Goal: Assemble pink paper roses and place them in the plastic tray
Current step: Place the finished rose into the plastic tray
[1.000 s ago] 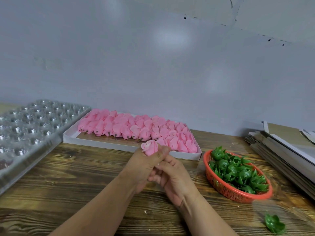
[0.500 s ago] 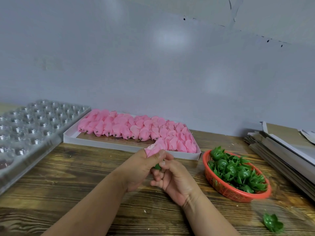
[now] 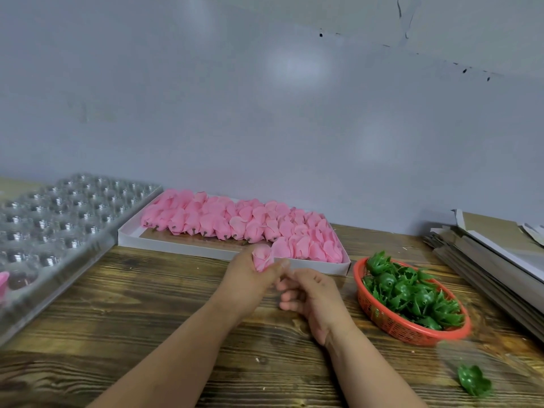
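Observation:
My left hand (image 3: 247,281) grips a pink paper rose (image 3: 262,258) above the wooden table, the bloom sticking up out of my fist. My right hand (image 3: 313,295) lies close beside it with curled fingers, its index finger meeting my left thumb under the bloom. The rose's base is hidden between my hands, so I cannot tell whether my right hand holds anything. The clear plastic tray (image 3: 67,222) with rows of cups stands at the left, with one pink rose (image 3: 3,282) in it at the frame's edge.
A white box (image 3: 176,245) with several pink blooms (image 3: 235,223) lies behind my hands. To the right stands a red basket (image 3: 391,326) of green sepals (image 3: 412,293). A loose sepal (image 3: 474,379) lies near the front right. Stacked cardboard (image 3: 500,260) fills the right edge.
Both hands stayed almost in place, working the rose. A green piece that showed between them half a second ago is now hidden, and the tilted bloom stands upright again.

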The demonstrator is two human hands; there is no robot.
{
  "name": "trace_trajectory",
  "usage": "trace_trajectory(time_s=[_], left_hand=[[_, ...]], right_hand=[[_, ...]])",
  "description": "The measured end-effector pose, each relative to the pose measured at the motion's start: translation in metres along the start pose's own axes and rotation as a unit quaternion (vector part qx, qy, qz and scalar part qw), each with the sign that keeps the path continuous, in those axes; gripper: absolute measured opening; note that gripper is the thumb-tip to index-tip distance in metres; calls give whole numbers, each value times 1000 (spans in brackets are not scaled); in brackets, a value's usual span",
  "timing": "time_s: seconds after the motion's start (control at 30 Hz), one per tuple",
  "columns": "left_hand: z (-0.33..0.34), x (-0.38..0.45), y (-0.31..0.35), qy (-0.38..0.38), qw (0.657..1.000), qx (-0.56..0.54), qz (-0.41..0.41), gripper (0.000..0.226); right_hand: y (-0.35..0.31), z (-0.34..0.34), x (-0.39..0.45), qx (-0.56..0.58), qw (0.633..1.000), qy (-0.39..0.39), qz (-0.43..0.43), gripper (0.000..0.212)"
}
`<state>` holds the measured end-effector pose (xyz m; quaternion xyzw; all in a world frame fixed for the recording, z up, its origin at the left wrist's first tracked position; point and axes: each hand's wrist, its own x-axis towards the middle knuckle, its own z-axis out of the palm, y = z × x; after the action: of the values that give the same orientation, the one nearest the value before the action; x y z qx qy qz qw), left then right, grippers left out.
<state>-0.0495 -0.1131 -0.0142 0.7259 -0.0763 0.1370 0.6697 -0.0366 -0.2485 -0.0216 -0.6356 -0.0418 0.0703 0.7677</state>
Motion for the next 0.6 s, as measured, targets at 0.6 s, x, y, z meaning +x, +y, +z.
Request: trace_trajectory(time_s=[0.6], left_hand=[[-106, 9, 42, 161, 984, 63, -38, 57]], right_hand=[[3, 1, -24, -85, 995, 16, -57, 8]])
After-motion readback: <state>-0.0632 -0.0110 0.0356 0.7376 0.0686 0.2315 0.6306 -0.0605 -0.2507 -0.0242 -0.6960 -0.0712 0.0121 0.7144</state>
